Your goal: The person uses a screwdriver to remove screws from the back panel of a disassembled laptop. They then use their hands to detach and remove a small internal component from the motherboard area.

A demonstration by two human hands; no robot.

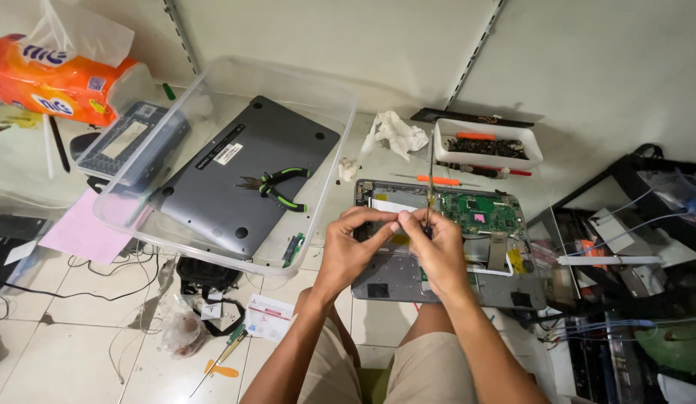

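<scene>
My left hand (349, 251) and my right hand (440, 253) meet fingertip to fingertip above an opened grey laptop chassis (393, 278) on the floor. My right hand grips a thin metal tool (430, 176) that stands upright from its fingers. My left thumb and forefinger are pinched against the right fingertips on a small part too tiny to make out. The green circuit board (489, 213) lies exposed in the chassis just beyond my hands.
A clear plastic tub (213, 82) at left holds a grey laptop bottom cover (236, 176) and green-handled pliers (282, 187). Beyond the chassis are a white tray of screws (486, 147), an orange-handled screwdriver (439, 180) and crumpled tissue (397, 133). Cables and clutter (625, 262) fill the right.
</scene>
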